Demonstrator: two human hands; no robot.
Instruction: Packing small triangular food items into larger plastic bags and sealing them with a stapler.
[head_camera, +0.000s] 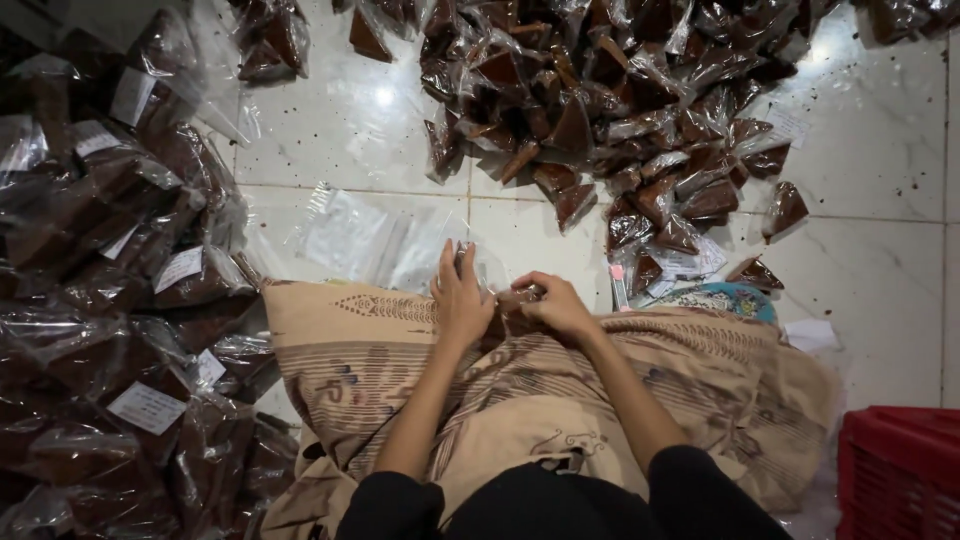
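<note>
The fingers of the left hand are stretched upward and pressed flat against a small clear plastic bag that is held over the lap. The fingers of the right hand are curled and pinched on the same bag from the other side, so the bag is gripped between both hands. What the bag contains cannot be made out, as it is mostly hidden by the hands.

Both hands are seen from above, with bare forearms running back to black sleeves at the bottom edge. The lap is covered by a beige patterned cloth with brown stripes and motifs.

Just beyond the hands, a loose heap of empty clear plastic bags lies on the white tiled floor. Near the right hand, a small pink and white lighter-like object lies on the floor, and beside it a turquoise patterned item shows at the cloth's edge.

Farther out, a large pile of small plastic packets filled with dark brown paste is spread across the tiles at the top. Along the left side, bigger clear bags stuffed with brown packets and white labels are stacked. A red plastic crate is seen in the lower right corner. Dark specks are scattered over the tiles.
</note>
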